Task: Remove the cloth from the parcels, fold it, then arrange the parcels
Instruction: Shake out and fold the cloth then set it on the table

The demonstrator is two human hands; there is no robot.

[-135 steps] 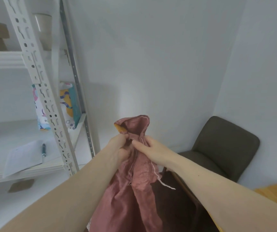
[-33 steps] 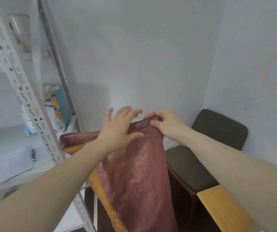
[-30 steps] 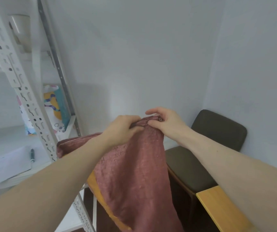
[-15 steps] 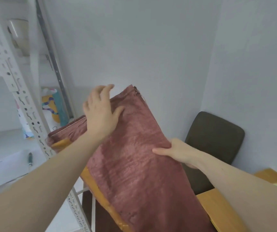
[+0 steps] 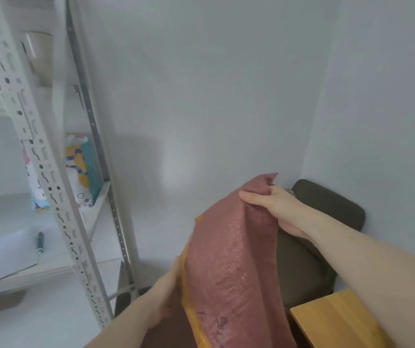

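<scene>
A dusty-pink cloth (image 5: 231, 259) with an orange-yellow underside hangs folded lengthwise in front of me, running from centre right down to the bottom edge. My right hand (image 5: 274, 209) pinches its upper end, thumb on the near face and fingers behind. My left hand (image 5: 166, 295) presses against the cloth's left edge lower down, where the orange side shows; its fingers are partly hidden behind the fabric. No parcels are in view.
A white metal shelving rack (image 5: 38, 151) stands at left, holding a colourful box (image 5: 83, 167), paper and a pen (image 5: 40, 243). A dark upholstered chair (image 5: 327, 209) sits in the corner at right. A wooden table corner (image 5: 332, 320) shows at bottom right.
My left hand slid from the cloth's top down to its lower left edge. My right hand moved up to grip the upper end. The cloth now hangs narrower and lower.
</scene>
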